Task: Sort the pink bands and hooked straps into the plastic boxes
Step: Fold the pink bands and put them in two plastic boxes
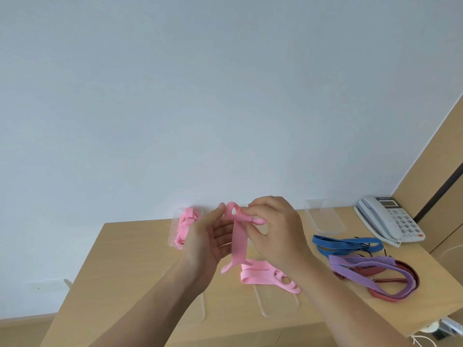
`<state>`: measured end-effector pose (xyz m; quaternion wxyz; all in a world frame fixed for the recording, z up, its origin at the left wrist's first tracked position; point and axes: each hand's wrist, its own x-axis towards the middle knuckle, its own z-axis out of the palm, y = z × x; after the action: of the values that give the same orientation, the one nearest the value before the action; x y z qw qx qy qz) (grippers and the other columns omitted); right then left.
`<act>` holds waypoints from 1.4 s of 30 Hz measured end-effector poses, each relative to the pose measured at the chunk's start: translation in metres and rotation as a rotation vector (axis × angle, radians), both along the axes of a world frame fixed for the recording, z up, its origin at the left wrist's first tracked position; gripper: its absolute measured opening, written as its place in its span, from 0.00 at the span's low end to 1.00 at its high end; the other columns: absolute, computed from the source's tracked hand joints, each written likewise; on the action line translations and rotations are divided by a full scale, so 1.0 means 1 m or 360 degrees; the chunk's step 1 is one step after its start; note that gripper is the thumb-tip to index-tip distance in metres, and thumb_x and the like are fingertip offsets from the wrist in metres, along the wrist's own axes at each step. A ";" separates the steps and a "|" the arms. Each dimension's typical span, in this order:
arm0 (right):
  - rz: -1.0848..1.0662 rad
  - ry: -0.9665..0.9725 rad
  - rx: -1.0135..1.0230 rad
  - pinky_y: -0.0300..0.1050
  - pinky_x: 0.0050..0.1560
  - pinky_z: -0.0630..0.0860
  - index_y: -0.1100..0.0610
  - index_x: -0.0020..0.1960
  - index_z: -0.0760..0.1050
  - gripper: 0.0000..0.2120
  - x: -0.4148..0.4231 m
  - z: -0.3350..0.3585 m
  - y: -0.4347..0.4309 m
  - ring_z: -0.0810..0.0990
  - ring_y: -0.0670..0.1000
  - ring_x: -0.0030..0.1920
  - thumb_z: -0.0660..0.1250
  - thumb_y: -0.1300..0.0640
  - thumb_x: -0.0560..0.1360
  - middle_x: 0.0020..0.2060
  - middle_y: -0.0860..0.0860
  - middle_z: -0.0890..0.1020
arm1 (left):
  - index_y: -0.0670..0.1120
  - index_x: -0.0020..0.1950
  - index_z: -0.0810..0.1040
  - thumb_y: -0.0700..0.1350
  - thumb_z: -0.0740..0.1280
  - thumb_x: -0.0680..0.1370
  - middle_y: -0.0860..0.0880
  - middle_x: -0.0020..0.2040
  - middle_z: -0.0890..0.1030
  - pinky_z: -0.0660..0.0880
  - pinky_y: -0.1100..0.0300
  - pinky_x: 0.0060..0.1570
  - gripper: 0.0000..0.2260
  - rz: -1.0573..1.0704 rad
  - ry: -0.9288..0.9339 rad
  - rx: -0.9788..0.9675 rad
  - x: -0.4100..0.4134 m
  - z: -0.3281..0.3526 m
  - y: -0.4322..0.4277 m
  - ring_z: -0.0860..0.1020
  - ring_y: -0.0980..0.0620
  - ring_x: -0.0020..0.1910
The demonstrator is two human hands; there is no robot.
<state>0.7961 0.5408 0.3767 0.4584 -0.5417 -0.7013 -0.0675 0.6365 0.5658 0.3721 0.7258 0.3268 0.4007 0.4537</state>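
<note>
A pink band [239,236] with hook ends hangs above the table between my hands. My right hand [275,231] pinches its upper hook end. My left hand [208,244] is beside it, fingers straight, fingertips touching the loop at the top. More pink bands [265,275] lie on the table below, partly over a clear box lid [278,304]. A clear plastic box [175,236] at the back left holds several pink bands [185,226]. An empty clear box [324,216] stands at the back right. Blue [348,245], purple [370,267] and red [390,281] hooked straps lie in a pile on the right.
A white desk phone [390,220] sits at the table's far right corner. Another clear lid [195,314] lies near the front edge under my left forearm. The wall is right behind the table. Cables [431,329] hang off the front right corner.
</note>
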 end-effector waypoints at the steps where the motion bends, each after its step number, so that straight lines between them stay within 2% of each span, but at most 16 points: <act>1: -0.0003 -0.0008 0.0003 0.47 0.41 0.77 0.52 0.46 0.86 0.10 0.000 -0.001 0.000 0.80 0.53 0.43 0.79 0.64 0.68 0.40 0.48 0.82 | 0.38 0.53 0.86 0.52 0.69 0.78 0.30 0.54 0.83 0.78 0.40 0.54 0.17 0.0009 -0.0004 0.0006 0.000 0.001 0.000 0.81 0.38 0.50; 3: 0.0013 -0.0026 0.0004 0.42 0.44 0.76 0.51 0.47 0.86 0.12 0.000 -0.001 -0.001 0.80 0.52 0.45 0.78 0.65 0.68 0.42 0.48 0.83 | 0.41 0.49 0.87 0.53 0.69 0.79 0.34 0.51 0.84 0.79 0.40 0.52 0.15 -0.0010 -0.0001 0.0030 0.001 0.001 0.001 0.82 0.38 0.49; 5: 0.0055 -0.0019 -0.0003 0.39 0.44 0.76 0.49 0.47 0.87 0.14 -0.001 -0.001 -0.001 0.80 0.51 0.46 0.77 0.66 0.69 0.44 0.48 0.83 | 0.42 0.47 0.88 0.54 0.69 0.80 0.35 0.51 0.85 0.79 0.40 0.55 0.16 -0.0058 0.0020 0.0083 0.000 -0.001 0.002 0.83 0.39 0.48; 7: 0.0078 -0.0022 0.0003 0.41 0.45 0.77 0.49 0.47 0.86 0.15 -0.002 -0.003 -0.002 0.80 0.50 0.47 0.75 0.67 0.69 0.45 0.47 0.83 | 0.45 0.44 0.89 0.53 0.68 0.81 0.37 0.50 0.87 0.79 0.43 0.56 0.15 -0.0135 0.0047 0.0160 0.000 -0.002 0.003 0.85 0.39 0.49; 11: 0.0101 -0.0017 -0.0005 0.45 0.45 0.78 0.51 0.47 0.87 0.17 -0.004 -0.003 -0.004 0.80 0.50 0.48 0.74 0.71 0.67 0.46 0.46 0.83 | 0.41 0.50 0.88 0.44 0.68 0.76 0.39 0.51 0.87 0.79 0.46 0.59 0.10 -0.0306 0.0150 0.0369 -0.003 -0.005 0.007 0.85 0.42 0.54; 15: 0.0136 0.0036 -0.0100 0.43 0.49 0.76 0.49 0.48 0.86 0.15 -0.009 0.001 -0.007 0.79 0.48 0.51 0.72 0.67 0.69 0.47 0.44 0.82 | 0.37 0.55 0.85 0.39 0.68 0.74 0.39 0.48 0.87 0.80 0.51 0.54 0.13 -0.0332 0.0197 0.0468 -0.006 -0.007 0.010 0.84 0.44 0.51; 18: 0.0158 0.0166 -0.0191 0.44 0.49 0.77 0.52 0.48 0.85 0.09 -0.008 0.005 -0.008 0.80 0.47 0.50 0.72 0.63 0.73 0.45 0.43 0.83 | 0.39 0.54 0.87 0.40 0.70 0.71 0.45 0.42 0.87 0.83 0.56 0.49 0.13 -0.0266 0.0242 0.0459 -0.006 -0.009 0.009 0.84 0.48 0.46; 21: 0.0168 0.0310 -0.0358 0.42 0.48 0.77 0.52 0.51 0.83 0.07 -0.005 0.007 -0.006 0.80 0.45 0.48 0.73 0.61 0.74 0.45 0.43 0.83 | 0.43 0.56 0.87 0.42 0.71 0.71 0.41 0.51 0.88 0.83 0.50 0.55 0.15 -0.0223 0.0312 0.0461 -0.003 -0.009 0.004 0.85 0.49 0.49; 25: 0.0175 0.0152 -0.0741 0.45 0.53 0.77 0.51 0.60 0.80 0.13 0.000 0.007 0.002 0.77 0.44 0.53 0.69 0.58 0.76 0.53 0.46 0.78 | 0.45 0.56 0.88 0.40 0.70 0.70 0.42 0.51 0.88 0.83 0.51 0.57 0.16 -0.0197 0.0308 0.0505 -0.002 -0.009 0.001 0.86 0.50 0.47; 30: 0.0225 0.0083 -0.0793 0.45 0.49 0.78 0.49 0.50 0.82 0.08 0.004 0.012 0.003 0.79 0.44 0.46 0.69 0.59 0.75 0.45 0.44 0.81 | 0.45 0.66 0.76 0.41 0.73 0.68 0.43 0.55 0.88 0.81 0.51 0.57 0.26 -0.0130 0.0224 0.0376 0.001 -0.011 0.001 0.87 0.45 0.53; 35: 0.0256 0.0242 -0.0898 0.43 0.43 0.79 0.50 0.45 0.81 0.06 0.010 0.015 0.001 0.82 0.43 0.34 0.70 0.61 0.75 0.31 0.41 0.82 | 0.45 0.68 0.75 0.43 0.74 0.68 0.42 0.58 0.86 0.81 0.50 0.59 0.28 -0.0101 0.0181 0.0225 0.003 -0.015 -0.001 0.86 0.44 0.56; 37: 0.0233 0.0257 -0.0867 0.44 0.43 0.79 0.50 0.45 0.80 0.07 0.012 0.016 -0.001 0.82 0.44 0.34 0.69 0.62 0.74 0.30 0.39 0.81 | 0.45 0.64 0.80 0.46 0.75 0.68 0.41 0.57 0.86 0.80 0.51 0.56 0.24 -0.0181 0.0236 0.0237 0.003 -0.014 -0.002 0.86 0.46 0.54; 39: 0.0197 0.0282 -0.0807 0.46 0.43 0.80 0.51 0.44 0.80 0.07 0.012 0.016 -0.002 0.82 0.45 0.35 0.69 0.63 0.74 0.30 0.40 0.81 | 0.46 0.53 0.87 0.51 0.74 0.68 0.41 0.50 0.86 0.77 0.49 0.51 0.16 -0.0273 0.0347 0.0296 0.004 -0.013 -0.004 0.83 0.47 0.49; 42: 0.0172 0.0327 -0.0736 0.46 0.42 0.79 0.50 0.43 0.79 0.08 0.013 0.016 -0.004 0.82 0.45 0.34 0.69 0.63 0.73 0.30 0.43 0.82 | 0.41 0.49 0.87 0.53 0.74 0.70 0.42 0.44 0.84 0.74 0.47 0.49 0.16 -0.0225 0.0403 0.0203 0.004 -0.013 -0.004 0.80 0.45 0.45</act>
<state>0.8087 0.5373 0.3925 0.3943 -0.5979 -0.6757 0.1747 0.6406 0.5617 0.3591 0.6774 0.4541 0.4354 0.3813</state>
